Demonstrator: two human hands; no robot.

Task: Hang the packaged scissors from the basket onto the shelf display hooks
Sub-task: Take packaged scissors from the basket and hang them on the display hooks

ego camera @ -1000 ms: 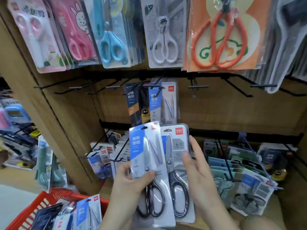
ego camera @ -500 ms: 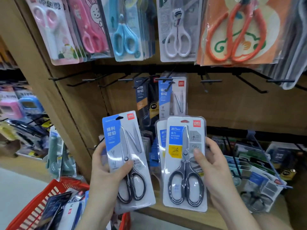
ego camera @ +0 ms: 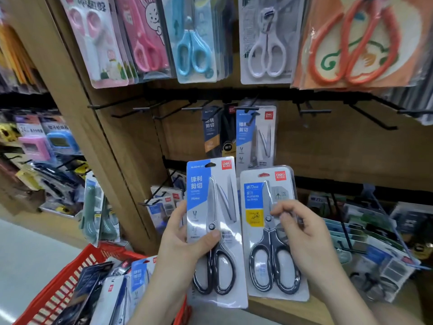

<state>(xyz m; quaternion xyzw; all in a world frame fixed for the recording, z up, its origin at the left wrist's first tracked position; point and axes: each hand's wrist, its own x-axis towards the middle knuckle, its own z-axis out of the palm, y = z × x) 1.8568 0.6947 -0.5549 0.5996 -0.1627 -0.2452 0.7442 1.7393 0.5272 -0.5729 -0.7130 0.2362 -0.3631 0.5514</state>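
My left hand (ego camera: pixel 185 245) grips a blue-and-white scissors pack (ego camera: pixel 216 231) by its left edge, thumb across the front. To its right, my right hand (ego camera: pixel 304 240) holds a second pack (ego camera: pixel 269 233) with black-handled scissors and a yellow label, fingers curled over its right side. Both packs stand upright, side by side, in front of the shelf. Above them, two similar packs (ego camera: pixel 255 137) hang from a black hook row (ego camera: pixel 210 106). The red basket (ego camera: pixel 70 285) at lower left holds several more packs.
Several bare black hooks (ego camera: pixel 314 111) stick out along the middle row, left and right of the hung packs. Children's scissors (ego camera: pixel 192 38) fill the top row. Lower hooks carry more packaged goods (ego camera: pixel 365 242). A wooden shelf post (ego camera: pixel 93 137) stands left.
The two packs, overlapped in my hands a second ago, have been separated, one in each hand. Both hands have since moved up and right, closer to the hook row.
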